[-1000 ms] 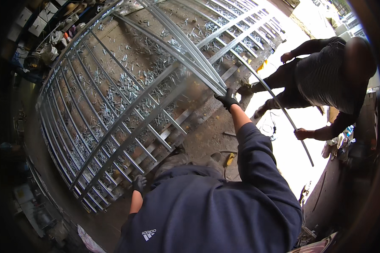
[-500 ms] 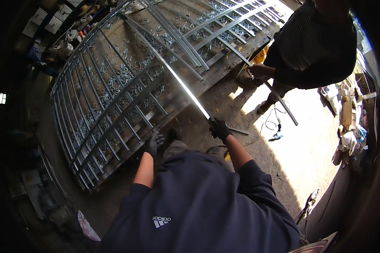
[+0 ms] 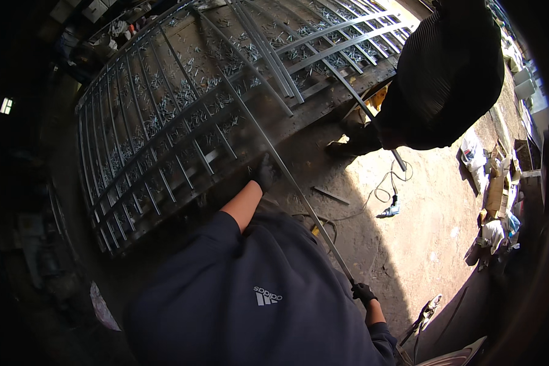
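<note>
A long, thin metal bar (image 3: 313, 215) slants from over the worktable down to my right side. My gloved right hand (image 3: 364, 293) is closed round its near end, low at the right. My left hand (image 3: 263, 174), in a dark glove, is beside the bar near the table's front edge. Its fingers look stretched out and hold nothing, though dark shade blurs them. On the worktable (image 3: 259, 145), metal bars form a slatted frame (image 3: 158, 149) at the left, with several loose bars (image 3: 265, 52) lying beside it. Many small screw-like metal pieces are scattered among the bars.
Across the table's right corner stands another person (image 3: 448, 79) beside another metal bar (image 3: 355, 96). A blue corded power tool (image 3: 391, 208) and a short metal piece (image 3: 330, 195) lie on the floor. Cardboard and bags (image 3: 497, 189) are piled at the right.
My right hand has pulled the bar back toward my lower right. My left hand has shifted right and forward, close to the bar. The other person has leaned nearer, their bar moving too.
</note>
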Demonstrator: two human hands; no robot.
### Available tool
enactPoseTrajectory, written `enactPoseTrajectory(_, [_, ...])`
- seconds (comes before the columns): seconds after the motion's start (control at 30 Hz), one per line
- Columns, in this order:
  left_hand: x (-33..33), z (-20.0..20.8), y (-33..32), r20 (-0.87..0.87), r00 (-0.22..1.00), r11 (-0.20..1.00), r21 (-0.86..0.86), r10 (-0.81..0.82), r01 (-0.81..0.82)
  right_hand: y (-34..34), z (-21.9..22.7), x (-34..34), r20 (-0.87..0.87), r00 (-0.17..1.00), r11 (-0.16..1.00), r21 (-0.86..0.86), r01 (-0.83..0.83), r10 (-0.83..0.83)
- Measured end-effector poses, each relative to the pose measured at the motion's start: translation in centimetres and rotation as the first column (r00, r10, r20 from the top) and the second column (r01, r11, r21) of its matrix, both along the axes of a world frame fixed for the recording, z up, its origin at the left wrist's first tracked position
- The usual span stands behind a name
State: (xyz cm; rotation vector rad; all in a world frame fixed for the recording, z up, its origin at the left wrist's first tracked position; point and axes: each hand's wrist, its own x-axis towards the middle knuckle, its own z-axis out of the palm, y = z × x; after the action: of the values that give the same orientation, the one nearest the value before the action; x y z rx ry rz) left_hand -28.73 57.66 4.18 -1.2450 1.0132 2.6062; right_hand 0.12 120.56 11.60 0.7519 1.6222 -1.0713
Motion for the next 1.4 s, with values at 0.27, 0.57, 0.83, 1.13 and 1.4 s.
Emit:
enactPoseTrajectory(0.27, [-4.2, -1.6, -5.2, 0.049, 0.993, 0.961, 0.255, 0.103, -0.112, -10.3, -1.5, -2.1, -0.203, 0.966, 0.987, 0.042, -0.156, 0.161])
enactPoseTrajectory(0.57, [-9.9, -4.4, -12.2, -0.053, 0.971, 0.968, 0.115, 0.232, -0.224, -7.7, -1.5, 7.9, 0.023, 0.999, 0.978, 0.206, -0.029, 0.025])
enactPoseTrajectory(0.83, [-9.4, -6.8, -13.8, -0.055, 0.992, 0.967, 0.234, 0.118, -0.102, -8.4, 1.2, 9.8, 0.060, 0.998, 0.963, 0.266, -0.044, 0.029])
enactPoseTrajectory(1.13, [-9.6, -10.1, -14.6, -0.053, 0.971, 0.950, 0.228, 0.233, -0.215, -9.9, 3.9, 5.5, 0.003, 0.948, 0.857, 0.425, -0.290, 0.319])
enactPoseTrajectory(1.4, [-2.9, -2.5, -12.5, 0.144, 0.975, 0.985, 0.036, -0.171, 0.168, -10.5, -3.8, 0.9, -0.157, 0.977, 0.955, 0.281, -0.096, 0.145])
